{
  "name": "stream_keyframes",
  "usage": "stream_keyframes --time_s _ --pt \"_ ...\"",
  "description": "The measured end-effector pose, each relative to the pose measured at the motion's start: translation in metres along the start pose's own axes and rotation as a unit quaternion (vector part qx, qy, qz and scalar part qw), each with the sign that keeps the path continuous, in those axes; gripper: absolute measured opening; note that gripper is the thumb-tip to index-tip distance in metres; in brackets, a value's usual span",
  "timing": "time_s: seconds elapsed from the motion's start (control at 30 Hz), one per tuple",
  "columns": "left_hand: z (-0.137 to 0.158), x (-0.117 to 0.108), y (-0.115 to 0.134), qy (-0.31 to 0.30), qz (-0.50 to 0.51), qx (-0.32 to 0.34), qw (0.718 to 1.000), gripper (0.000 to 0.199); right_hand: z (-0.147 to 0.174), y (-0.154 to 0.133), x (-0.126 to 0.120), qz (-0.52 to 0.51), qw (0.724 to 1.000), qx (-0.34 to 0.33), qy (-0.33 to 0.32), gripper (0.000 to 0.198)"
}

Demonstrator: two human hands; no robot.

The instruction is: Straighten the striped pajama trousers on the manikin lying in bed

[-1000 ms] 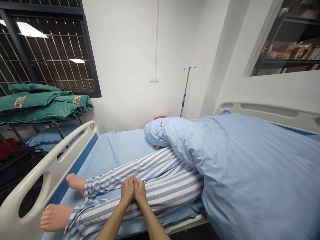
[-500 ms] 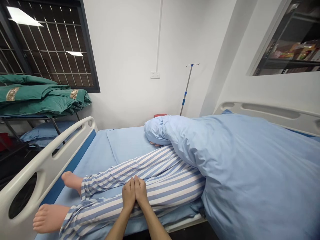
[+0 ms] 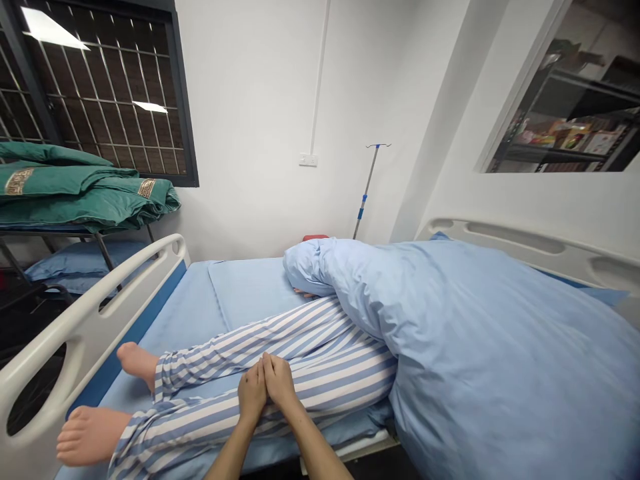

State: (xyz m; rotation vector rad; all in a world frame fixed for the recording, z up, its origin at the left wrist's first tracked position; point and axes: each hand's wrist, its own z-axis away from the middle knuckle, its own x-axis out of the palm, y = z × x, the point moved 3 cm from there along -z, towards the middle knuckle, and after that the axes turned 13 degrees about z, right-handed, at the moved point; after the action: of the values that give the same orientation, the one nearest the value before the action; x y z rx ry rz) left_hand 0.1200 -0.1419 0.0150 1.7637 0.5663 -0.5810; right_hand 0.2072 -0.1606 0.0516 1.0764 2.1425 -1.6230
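Note:
My left hand (image 3: pixel 252 390) and my right hand (image 3: pixel 279 380) lie side by side, touching, on the near leg (image 3: pixel 200 415) of a figure lying on the bed. The leg is in blue-and-white striped trousers. Both hands have their backs up and their fingers curled down over the leg, with the fingertips hidden. The far leg (image 3: pixel 240 343) rests apart from the near one. Two bare, smooth, doll-like feet (image 3: pixel 93 437) stick out at the left. A light blue quilt (image 3: pixel 450 320) is bunched over the upper body, and fingers (image 3: pixel 303 293) peek out beneath its edge.
A white footboard (image 3: pixel 80 347) stands at the left and a headboard (image 3: pixel 515 237) at the right. Beyond the bed are an IV pole (image 3: pixel 367 193) and a wall socket (image 3: pixel 308 159). Folded green bedding (image 3: pixel 100 193) lies on a rack under a barred window.
The view has tilted up and turned right a little. My hands stay on the near leg, the right hand now angled slightly more across toward the left.

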Motion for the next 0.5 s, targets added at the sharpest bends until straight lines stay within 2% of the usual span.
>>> stream_keyframes --time_s 0.27,0.5 --pt "0.003 0.007 -0.006 0.031 -0.041 0.046 0.998 0.031 0.011 0.019 0.014 -0.068 0.996 0.049 0.028 0.045" --pt "0.004 0.011 -0.008 0.034 -0.055 0.057 0.996 0.03 0.011 0.019 0.012 -0.087 0.994 0.054 0.026 0.043"
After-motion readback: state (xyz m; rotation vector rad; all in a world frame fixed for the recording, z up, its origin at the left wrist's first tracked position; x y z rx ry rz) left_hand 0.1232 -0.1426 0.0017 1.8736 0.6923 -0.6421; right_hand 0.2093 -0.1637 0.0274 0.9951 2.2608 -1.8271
